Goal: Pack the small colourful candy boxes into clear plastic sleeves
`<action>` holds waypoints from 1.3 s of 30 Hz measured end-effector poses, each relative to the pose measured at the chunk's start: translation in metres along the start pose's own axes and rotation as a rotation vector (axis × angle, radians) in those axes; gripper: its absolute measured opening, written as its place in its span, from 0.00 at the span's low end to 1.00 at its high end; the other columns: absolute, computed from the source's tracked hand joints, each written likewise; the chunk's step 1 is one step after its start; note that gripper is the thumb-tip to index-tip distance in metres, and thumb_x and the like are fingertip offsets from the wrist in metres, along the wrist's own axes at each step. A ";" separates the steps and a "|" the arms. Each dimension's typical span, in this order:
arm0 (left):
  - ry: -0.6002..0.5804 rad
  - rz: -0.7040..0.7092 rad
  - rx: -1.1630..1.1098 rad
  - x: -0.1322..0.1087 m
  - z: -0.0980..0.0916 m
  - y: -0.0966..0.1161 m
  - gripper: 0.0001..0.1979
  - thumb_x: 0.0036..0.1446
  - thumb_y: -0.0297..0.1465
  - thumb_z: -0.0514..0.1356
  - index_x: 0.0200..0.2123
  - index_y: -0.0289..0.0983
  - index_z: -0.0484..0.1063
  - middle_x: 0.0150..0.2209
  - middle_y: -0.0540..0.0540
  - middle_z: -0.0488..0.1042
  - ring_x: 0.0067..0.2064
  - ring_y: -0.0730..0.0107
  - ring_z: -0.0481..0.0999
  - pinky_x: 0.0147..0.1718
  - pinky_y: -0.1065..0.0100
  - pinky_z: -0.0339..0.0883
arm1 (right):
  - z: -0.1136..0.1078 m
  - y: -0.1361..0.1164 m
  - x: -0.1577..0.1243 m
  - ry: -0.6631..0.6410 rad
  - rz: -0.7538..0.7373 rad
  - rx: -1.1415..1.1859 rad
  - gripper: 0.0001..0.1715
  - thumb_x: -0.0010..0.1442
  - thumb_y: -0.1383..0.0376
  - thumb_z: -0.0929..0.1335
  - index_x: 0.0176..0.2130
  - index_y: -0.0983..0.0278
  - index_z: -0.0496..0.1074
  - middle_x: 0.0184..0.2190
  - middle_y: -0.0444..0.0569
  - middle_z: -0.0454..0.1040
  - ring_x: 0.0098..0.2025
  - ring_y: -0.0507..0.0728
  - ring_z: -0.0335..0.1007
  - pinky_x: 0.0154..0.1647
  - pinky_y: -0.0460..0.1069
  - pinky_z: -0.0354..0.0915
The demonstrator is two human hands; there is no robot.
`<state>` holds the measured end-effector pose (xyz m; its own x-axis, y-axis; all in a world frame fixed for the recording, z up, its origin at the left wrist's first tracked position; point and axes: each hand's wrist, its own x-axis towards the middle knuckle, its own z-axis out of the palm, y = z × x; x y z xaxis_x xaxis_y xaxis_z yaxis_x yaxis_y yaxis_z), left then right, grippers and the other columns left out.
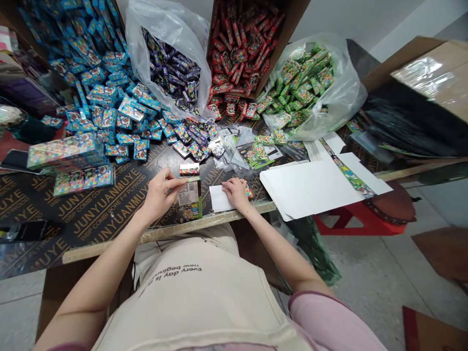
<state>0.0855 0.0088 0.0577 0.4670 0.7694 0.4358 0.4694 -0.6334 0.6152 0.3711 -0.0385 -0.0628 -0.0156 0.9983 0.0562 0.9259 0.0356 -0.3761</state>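
Observation:
My left hand pinches the upper edge of a small printed carton with a barcode panel and a green edge, at the table's front. A small red-and-white box lies just behind that carton. To the right, my right hand has its fingers bent over a white card piece. Beside its knuckles a bit of a red box shows; the hand hides the rest. Whether the white card joins the printed carton I cannot tell.
Blue boxes spread across the back left. Behind stand a bag of purple boxes, a carton of red boxes and a bag of green boxes. White card sheets overhang the front edge at right. Stacked packs stand left.

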 end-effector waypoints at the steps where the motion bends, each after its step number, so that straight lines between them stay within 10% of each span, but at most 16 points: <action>1: 0.000 0.002 -0.001 0.000 0.000 0.000 0.10 0.60 0.32 0.58 0.40 0.41 0.80 0.28 0.49 0.63 0.30 0.71 0.65 0.29 0.69 0.60 | 0.002 0.000 0.000 0.002 -0.004 0.001 0.10 0.63 0.67 0.65 0.40 0.64 0.75 0.40 0.53 0.76 0.47 0.61 0.65 0.50 0.56 0.49; 31: 0.032 0.050 0.022 -0.003 0.001 0.000 0.09 0.60 0.30 0.58 0.40 0.40 0.80 0.28 0.49 0.64 0.30 0.72 0.66 0.28 0.69 0.61 | 0.004 0.000 0.010 0.096 0.124 0.177 0.07 0.59 0.72 0.58 0.32 0.61 0.60 0.30 0.50 0.72 0.33 0.59 0.66 0.43 0.54 0.53; 39: 0.119 0.036 0.060 -0.007 0.003 0.006 0.05 0.58 0.30 0.61 0.33 0.36 0.76 0.27 0.49 0.69 0.30 0.72 0.69 0.29 0.70 0.62 | -0.062 -0.046 0.031 0.375 -0.019 0.601 0.04 0.58 0.67 0.64 0.30 0.60 0.63 0.29 0.44 0.68 0.35 0.56 0.66 0.40 0.52 0.61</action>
<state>0.0873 -0.0004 0.0566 0.3939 0.7482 0.5339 0.4999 -0.6619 0.5587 0.3514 -0.0121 0.0140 0.2015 0.9181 0.3414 0.5565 0.1795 -0.8112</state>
